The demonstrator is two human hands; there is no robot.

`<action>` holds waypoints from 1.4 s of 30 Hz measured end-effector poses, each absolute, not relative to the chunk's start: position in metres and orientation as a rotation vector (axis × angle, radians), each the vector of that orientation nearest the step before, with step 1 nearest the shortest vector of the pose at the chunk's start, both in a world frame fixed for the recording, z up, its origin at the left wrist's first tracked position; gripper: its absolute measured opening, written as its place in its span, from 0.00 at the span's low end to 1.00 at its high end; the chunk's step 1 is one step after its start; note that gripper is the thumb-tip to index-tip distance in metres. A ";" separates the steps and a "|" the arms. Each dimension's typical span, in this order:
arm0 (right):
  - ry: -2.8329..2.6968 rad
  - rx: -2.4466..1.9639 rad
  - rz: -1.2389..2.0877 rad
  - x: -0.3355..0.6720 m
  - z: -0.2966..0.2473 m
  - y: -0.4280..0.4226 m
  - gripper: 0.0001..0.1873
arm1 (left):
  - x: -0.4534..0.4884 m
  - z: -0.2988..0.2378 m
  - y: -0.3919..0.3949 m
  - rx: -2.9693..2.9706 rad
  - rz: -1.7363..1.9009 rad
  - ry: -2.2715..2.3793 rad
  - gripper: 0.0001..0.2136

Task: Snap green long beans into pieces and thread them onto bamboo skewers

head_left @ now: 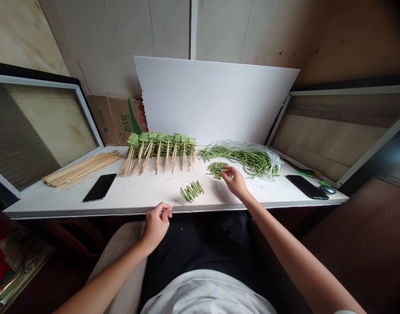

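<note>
Bean skewer [191, 192]: short cylindrical green pieces set crosswise on thin wooden stick [177, 203], above front part of bench [137, 192]. Left hand [156, 223]: grip pinching stick's bare end. Right hand [235, 183]: fingers curled at loose cut beans [215, 169]; cannot tell whether grip holds piece. Behind: stacked loaded skewers [161, 144], pale sticks angled forward. Right: long, limp beans [245, 158] in crinkled clear plastic bag [274, 167].
</note>
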State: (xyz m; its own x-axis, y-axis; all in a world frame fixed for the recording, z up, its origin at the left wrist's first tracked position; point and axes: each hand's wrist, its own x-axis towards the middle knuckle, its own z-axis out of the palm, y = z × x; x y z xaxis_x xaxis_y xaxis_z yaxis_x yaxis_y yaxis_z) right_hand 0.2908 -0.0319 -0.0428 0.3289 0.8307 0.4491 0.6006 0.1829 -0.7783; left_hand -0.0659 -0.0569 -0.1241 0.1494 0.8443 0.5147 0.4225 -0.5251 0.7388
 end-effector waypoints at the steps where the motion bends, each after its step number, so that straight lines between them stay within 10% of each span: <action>1: -1.424 -1.558 0.207 0.298 -0.043 -0.028 0.17 | -0.066 -0.124 -0.057 2.019 1.343 1.206 0.09; 27: -1.932 -1.978 -0.408 0.287 -0.046 -0.017 0.15 | -0.063 -0.126 -0.059 2.039 1.315 1.210 0.09; 42: -1.040 -0.967 1.283 0.250 -0.056 -0.043 0.20 | -0.064 -0.126 -0.058 2.007 1.322 1.193 0.09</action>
State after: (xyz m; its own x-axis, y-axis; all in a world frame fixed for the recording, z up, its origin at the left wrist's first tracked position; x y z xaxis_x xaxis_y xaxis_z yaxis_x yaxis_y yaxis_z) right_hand 0.2500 -0.0430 -0.0561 0.0051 0.9982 0.0591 -0.2642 0.0584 -0.9627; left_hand -0.0643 -0.0576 -0.1255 0.1645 0.8488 0.5026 0.4131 -0.5219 0.7463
